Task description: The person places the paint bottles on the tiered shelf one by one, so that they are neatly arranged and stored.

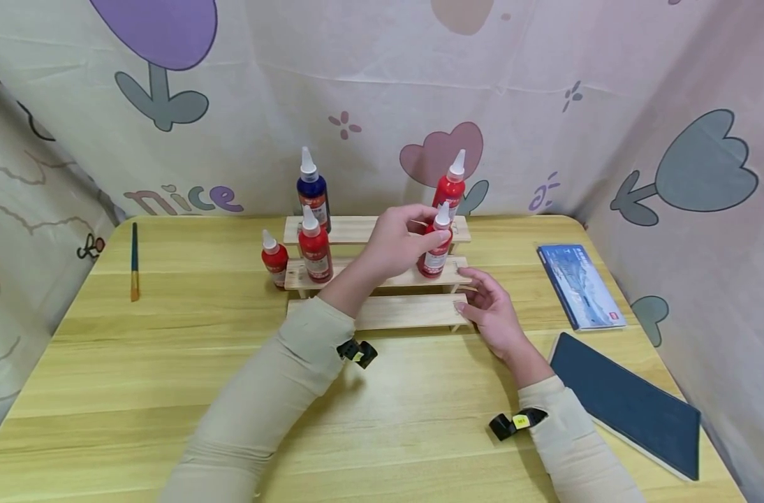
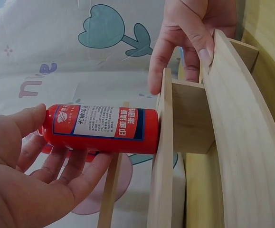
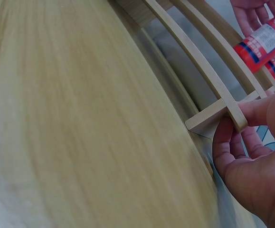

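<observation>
A wooden three-step rack (image 1: 394,312) stands near the back of the table. My left hand (image 1: 394,241) pinches a red ink bottle (image 1: 436,260) with a white nozzle, upright at the right end of the middle step. In the left wrist view the bottle's base (image 2: 149,132) is right at the wooden step. Thumb above and fingers below, my right hand (image 1: 496,321) grips the right end of the lowest step, as the right wrist view shows. Behind the held bottle, another red bottle (image 1: 448,188) stands on the top step.
On the rack's left side are a dark blue bottle (image 1: 313,195) on top and a red bottle (image 1: 316,256) on the middle step. A red bottle (image 1: 274,263) stands beside it. A paintbrush (image 1: 135,262) lies left; a blue-covered booklet (image 1: 581,286) and dark notebook (image 1: 627,405) lie right.
</observation>
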The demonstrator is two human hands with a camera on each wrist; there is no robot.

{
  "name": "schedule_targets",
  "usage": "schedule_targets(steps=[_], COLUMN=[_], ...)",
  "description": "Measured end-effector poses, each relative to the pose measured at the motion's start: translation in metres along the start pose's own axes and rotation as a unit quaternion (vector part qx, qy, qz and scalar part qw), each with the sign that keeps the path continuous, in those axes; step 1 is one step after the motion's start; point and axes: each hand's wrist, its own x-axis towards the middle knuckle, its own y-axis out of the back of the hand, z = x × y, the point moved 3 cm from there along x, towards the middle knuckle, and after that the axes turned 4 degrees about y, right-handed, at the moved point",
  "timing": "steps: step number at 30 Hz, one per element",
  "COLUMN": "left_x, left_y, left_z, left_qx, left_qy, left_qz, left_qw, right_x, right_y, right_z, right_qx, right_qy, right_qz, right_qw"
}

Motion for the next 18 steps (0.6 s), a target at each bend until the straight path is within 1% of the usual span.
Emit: schedule_targets(steps=[3,7,15,18], left_x=[0.002,0.004,0.004,0.003], left_y=[-0.004,-0.008,-0.015,-0.016], left_z=[0.0,0.001,0.001,-0.001], left_qx=[-0.011,-0.014,-0.005,-0.006], left_qy=[0.003,0.0,-0.022,-0.024], left_qz=[0.0,-0.001,-0.004,0.002], left_qw=[0.9999,0.9999,0.9997,0.9997], right_x=[0.0,-0.001,0.0,0.0], right_y=[-0.001,-0.002,0.0,0.0], right_z=[-0.001,-0.002,-0.002,-0.002], right_qx=[-0.001,-0.004,-0.006,-0.006], right_qy=[0.001,0.001,0.003,0.005], right_qz=[-0.001,-0.004,-0.002,-0.003], right_qw=[1.0,1.0,1.0,1.0])
